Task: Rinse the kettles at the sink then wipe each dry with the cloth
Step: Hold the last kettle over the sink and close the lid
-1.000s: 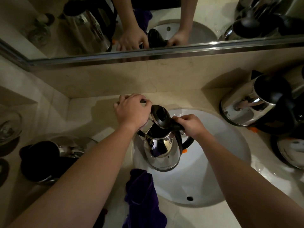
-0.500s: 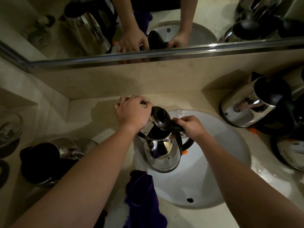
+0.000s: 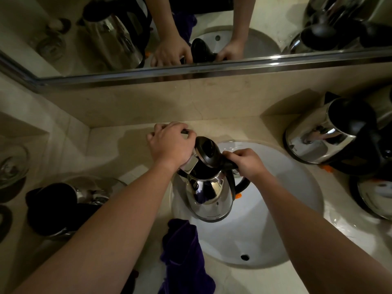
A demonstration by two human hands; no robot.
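Note:
A shiny steel kettle (image 3: 210,194) with a black handle hangs over the left part of the white sink (image 3: 286,198). Its black lid (image 3: 206,151) stands open. My right hand (image 3: 246,164) grips the top of the kettle's handle. My left hand (image 3: 169,143) is curled over the tap behind the kettle's spout; the tap is almost wholly hidden under it, with only a dark tip showing. I cannot tell whether water runs. A purple cloth (image 3: 182,251) lies crumpled on the counter at the sink's front left rim.
Another kettle (image 3: 53,209) with a black lid stands on the counter at the left. At the right stand two more steel kettles (image 3: 322,134) (image 3: 375,196). A glass (image 3: 12,166) sits at the far left. A mirror (image 3: 106,28) runs along the back wall.

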